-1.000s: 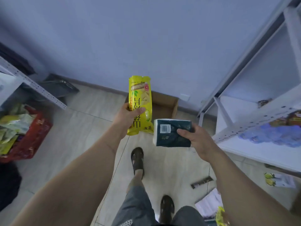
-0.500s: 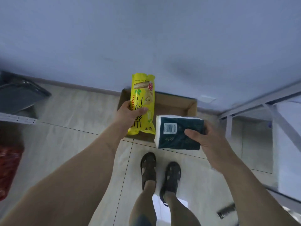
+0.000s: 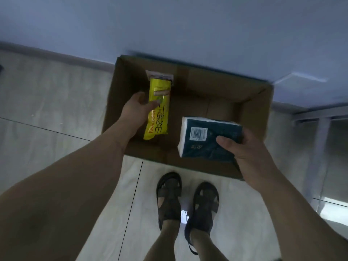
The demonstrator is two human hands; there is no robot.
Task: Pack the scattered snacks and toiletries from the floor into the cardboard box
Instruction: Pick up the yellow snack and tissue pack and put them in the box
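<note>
An open cardboard box (image 3: 256, 110) stands on the floor against the wall, directly in front of me. My left hand (image 3: 136, 110) grips a long yellow snack packet (image 3: 159, 110) and holds it over the left half of the box opening. My right hand (image 3: 244, 146) grips a dark green tissue pack (image 3: 205, 140) with a white end and a barcode, over the box's near right part. The visible box bottom looks bare.
My two sandalled feet (image 3: 186, 200) stand on the pale tiled floor just before the box's near wall. A white metal shelf leg (image 3: 322, 140) rises at the right. The blue wall runs behind the box.
I have stepped up to the box and look down into it. Both hands have moved forward and down, so the yellow packet and the tissue pack now hang over the opening.
</note>
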